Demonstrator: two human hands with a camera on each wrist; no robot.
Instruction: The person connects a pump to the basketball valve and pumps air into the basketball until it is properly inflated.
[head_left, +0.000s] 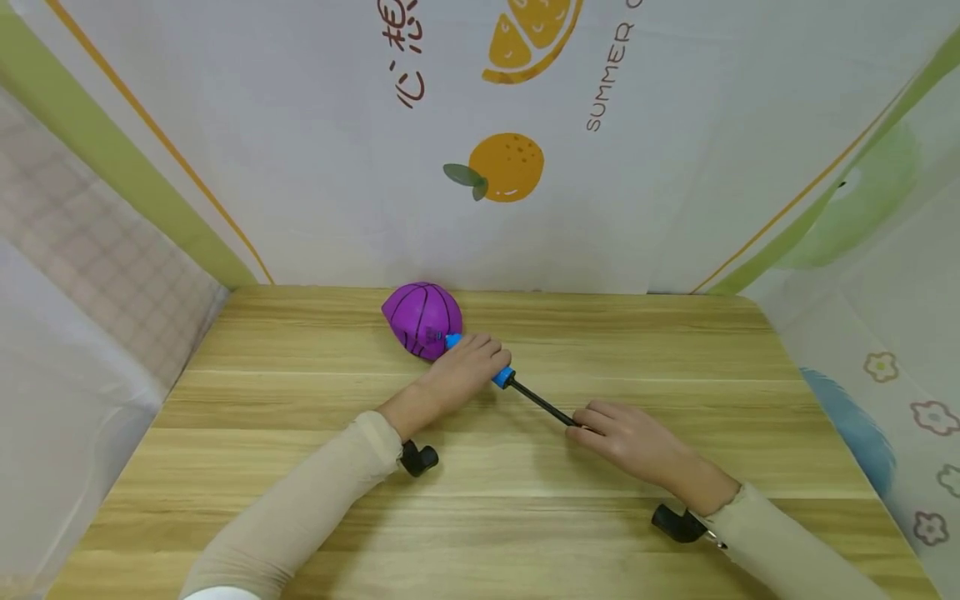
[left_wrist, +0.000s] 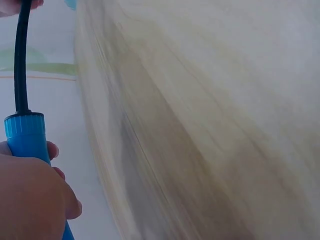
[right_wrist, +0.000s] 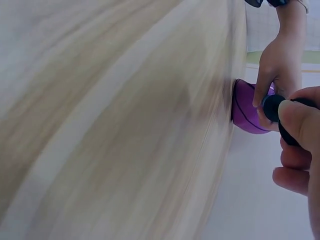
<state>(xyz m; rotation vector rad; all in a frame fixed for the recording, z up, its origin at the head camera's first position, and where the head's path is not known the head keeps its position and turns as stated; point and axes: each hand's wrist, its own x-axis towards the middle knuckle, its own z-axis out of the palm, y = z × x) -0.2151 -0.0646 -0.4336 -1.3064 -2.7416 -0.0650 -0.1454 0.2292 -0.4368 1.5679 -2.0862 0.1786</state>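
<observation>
A purple ball with black lines sits at the back of the wooden table, its left side caved to a point. My left hand grips the blue barrel of a hand pump, whose far blue end meets the ball. From the near end of the barrel a black rod extends toward my right hand. In the right wrist view, the thumb and fingers of that hand hold the pump's black handle. The left wrist view shows the fingers wrapped around the barrel.
The table ends at the back against a white cloth printed with oranges. Cloth also hangs along both sides. A black camera mount is on the left wrist, and another black mount on the right.
</observation>
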